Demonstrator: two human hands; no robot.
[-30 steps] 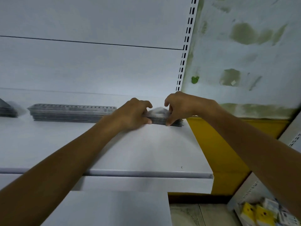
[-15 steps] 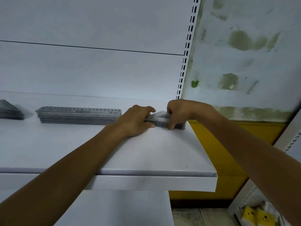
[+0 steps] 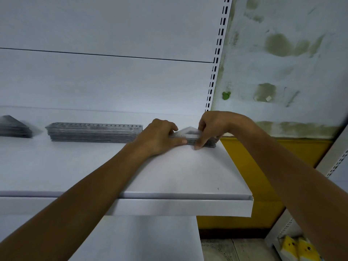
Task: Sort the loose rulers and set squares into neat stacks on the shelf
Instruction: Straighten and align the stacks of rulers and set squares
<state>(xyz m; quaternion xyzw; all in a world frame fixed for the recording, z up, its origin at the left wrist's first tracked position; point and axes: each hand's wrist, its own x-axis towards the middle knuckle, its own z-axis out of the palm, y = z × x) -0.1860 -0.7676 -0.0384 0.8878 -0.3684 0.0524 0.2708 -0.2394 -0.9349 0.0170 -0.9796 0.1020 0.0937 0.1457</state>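
2 hands grip set-square stack (image 3: 188,133) on shelf (image 3: 188,178).
Left hand (image 3: 160,137), right hand (image 3: 212,127): fingers curled round its ends.

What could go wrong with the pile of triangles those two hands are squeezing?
The set-square stack, held between the left hand and right hand, sits near the right end of the shelf, so a hard push might slide pieces off. The left hand is also close beside the ruler stack and could knock it crooked.
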